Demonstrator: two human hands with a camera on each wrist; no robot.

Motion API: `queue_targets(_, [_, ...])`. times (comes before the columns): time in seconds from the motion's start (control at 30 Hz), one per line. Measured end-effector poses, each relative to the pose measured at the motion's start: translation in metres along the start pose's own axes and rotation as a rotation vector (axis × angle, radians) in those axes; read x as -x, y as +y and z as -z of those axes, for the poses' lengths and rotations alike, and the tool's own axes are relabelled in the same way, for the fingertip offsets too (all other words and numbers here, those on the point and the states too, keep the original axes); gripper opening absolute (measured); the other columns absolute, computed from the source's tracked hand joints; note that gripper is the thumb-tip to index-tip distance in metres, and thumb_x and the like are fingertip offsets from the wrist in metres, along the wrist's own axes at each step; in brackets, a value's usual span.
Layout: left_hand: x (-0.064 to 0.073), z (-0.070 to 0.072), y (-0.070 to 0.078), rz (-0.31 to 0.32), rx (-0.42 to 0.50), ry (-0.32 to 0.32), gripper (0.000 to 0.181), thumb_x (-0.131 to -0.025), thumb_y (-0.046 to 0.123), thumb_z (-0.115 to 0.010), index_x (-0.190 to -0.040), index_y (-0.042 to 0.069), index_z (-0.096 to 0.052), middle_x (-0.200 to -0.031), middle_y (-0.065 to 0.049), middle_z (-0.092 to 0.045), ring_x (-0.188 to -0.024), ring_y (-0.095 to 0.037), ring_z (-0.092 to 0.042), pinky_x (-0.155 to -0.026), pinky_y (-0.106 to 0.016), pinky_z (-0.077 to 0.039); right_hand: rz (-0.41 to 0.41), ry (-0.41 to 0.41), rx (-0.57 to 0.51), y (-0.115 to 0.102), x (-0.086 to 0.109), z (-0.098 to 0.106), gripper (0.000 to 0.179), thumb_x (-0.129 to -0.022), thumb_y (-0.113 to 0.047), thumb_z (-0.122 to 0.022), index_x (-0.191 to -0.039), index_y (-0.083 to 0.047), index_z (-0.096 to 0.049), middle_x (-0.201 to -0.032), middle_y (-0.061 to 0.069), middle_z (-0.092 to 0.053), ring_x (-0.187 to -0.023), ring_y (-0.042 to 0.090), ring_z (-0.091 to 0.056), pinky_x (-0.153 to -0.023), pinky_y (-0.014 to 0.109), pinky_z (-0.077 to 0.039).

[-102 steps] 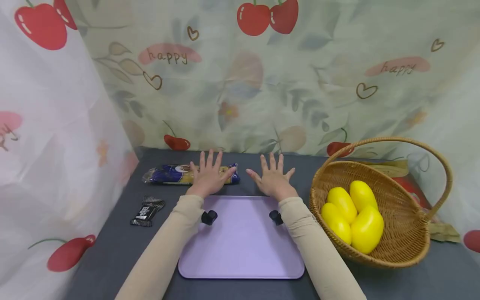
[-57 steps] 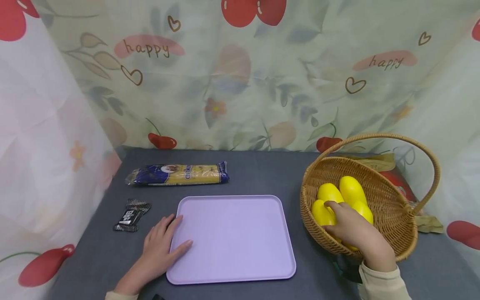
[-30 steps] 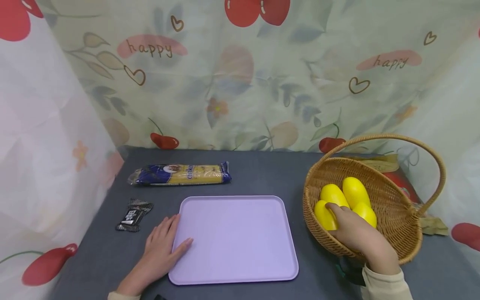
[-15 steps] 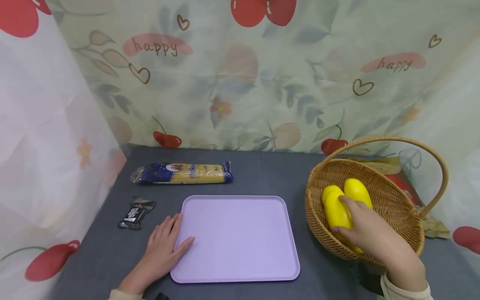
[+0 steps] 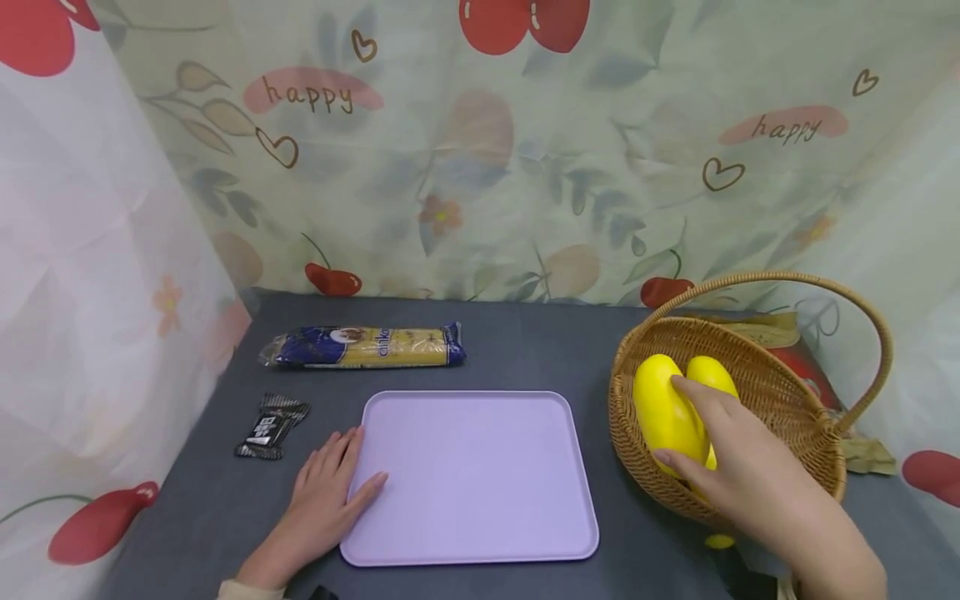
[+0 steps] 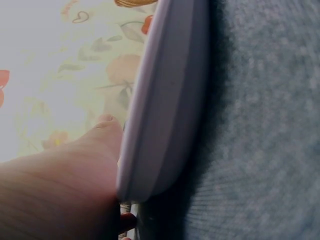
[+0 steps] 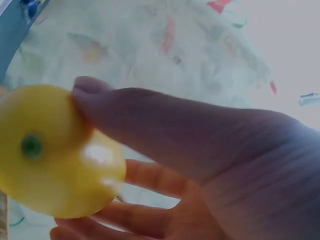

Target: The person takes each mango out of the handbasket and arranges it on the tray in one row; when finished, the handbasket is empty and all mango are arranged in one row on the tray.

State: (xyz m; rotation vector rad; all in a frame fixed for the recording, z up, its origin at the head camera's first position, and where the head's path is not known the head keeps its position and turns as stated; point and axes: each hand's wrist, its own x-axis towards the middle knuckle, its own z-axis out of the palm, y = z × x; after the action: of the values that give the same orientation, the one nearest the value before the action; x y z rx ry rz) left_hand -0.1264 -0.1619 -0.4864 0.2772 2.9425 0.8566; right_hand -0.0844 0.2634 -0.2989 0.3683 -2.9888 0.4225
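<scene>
My right hand (image 5: 738, 450) grips a yellow mango (image 5: 663, 412) with thumb and fingers, at the left side of the wicker basket (image 5: 795, 442). In the right wrist view, a green stem spot marks the end of this mango (image 7: 55, 155), with the thumb (image 7: 130, 110) on one side and fingers beyond it. Behind it in the basket shows a second mango (image 5: 711, 375); other mangoes are mostly hidden by the hand. My left hand (image 5: 318, 500) rests on the left edge of the lilac tray (image 5: 472, 475), its fingers straight and its thumb over the rim.
A pasta packet (image 5: 367, 347) lies behind the tray. To the tray's left is a small black wrapped packet (image 5: 272, 427). Behind the basket, with its tall arched handle (image 5: 825, 285), lies a red and tan bag (image 5: 806, 367). A printed curtain (image 5: 480, 167) encloses the table.
Both hands, earlier spread above the tray, parted: the left came to the tray's edge, the right reached into the basket. The right hand has grasped a mango and raised it slightly.
</scene>
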Motion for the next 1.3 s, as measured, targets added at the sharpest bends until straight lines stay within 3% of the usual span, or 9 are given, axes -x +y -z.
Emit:
queue_targets(0.13, [0.0,-0.001,-0.001,0.0,-0.009,0.001,0.081,-0.095,0.061,-0.041,-0.152,0.006,-0.024,-0.153,-0.023,-0.029,-0.143,-0.042,-0.014,-0.111,-0.063,-0.008,0.073,0.052,-0.027,-0.016,-0.002,0.0,0.077,-0.077,-0.024,-0.081,-0.139,-0.001,-0.041,-0.128,0.024,-0.053,-0.109,0.037,-0.055,-0.086,0.056,-0.049])
queue_targets(0.3, [0.0,-0.004,-0.003,-0.011,-0.014,0.025,0.08,-0.095,0.06,-0.041,-0.152,0.006,-0.026,-0.152,-0.023,-0.031,-0.143,-0.042,-0.016,-0.11,-0.063,-0.009,0.121,0.036,-0.073,-0.038,-0.012,-0.01,0.074,-0.079,-0.026,-0.08,-0.138,-0.003,-0.043,-0.128,0.017,-0.055,-0.111,0.03,-0.056,-0.09,0.049,-0.05])
queue_targets(0.5, [0.001,-0.006,-0.006,-0.042,-0.01,0.073,0.077,-0.095,0.056,-0.045,-0.15,0.005,-0.029,-0.15,-0.023,-0.034,-0.141,-0.043,-0.021,-0.109,-0.062,-0.012,0.201,-0.008,-0.111,-0.056,-0.032,-0.039,0.07,-0.083,-0.024,-0.076,-0.14,-0.003,-0.041,-0.134,0.012,-0.051,-0.117,0.024,-0.053,-0.095,0.044,-0.048])
queue_targets(0.67, [0.001,-0.004,-0.004,-0.032,-0.013,0.055,0.078,-0.095,0.059,-0.043,-0.151,0.007,-0.029,-0.151,-0.02,-0.034,-0.142,-0.04,-0.02,-0.11,-0.062,-0.012,0.246,-0.017,-0.181,-0.07,-0.053,-0.068,0.072,-0.085,-0.023,-0.073,-0.143,-0.001,-0.036,-0.138,0.017,-0.047,-0.121,0.028,-0.049,-0.097,0.045,-0.047])
queue_targets(1.03, [0.001,-0.006,-0.007,-0.07,-0.034,0.102,0.076,-0.094,0.054,-0.05,-0.149,0.006,-0.032,-0.148,-0.021,-0.037,-0.139,-0.042,-0.025,-0.108,-0.062,-0.016,0.2,-0.14,-0.315,-0.096,-0.093,-0.122,0.071,-0.085,-0.024,-0.072,-0.141,0.002,-0.038,-0.134,0.019,-0.05,-0.111,0.026,-0.053,-0.091,0.04,-0.047])
queue_targets(1.3, [0.001,-0.001,-0.002,0.002,-0.054,0.026,0.079,-0.093,0.058,-0.047,-0.152,0.01,-0.026,-0.152,-0.018,-0.032,-0.143,-0.04,-0.017,-0.111,-0.063,-0.013,0.203,-0.212,-0.388,-0.112,-0.109,-0.153,0.07,-0.087,-0.023,-0.07,-0.141,0.003,-0.036,-0.127,0.016,-0.055,-0.099,0.022,-0.054,-0.086,0.039,-0.048])
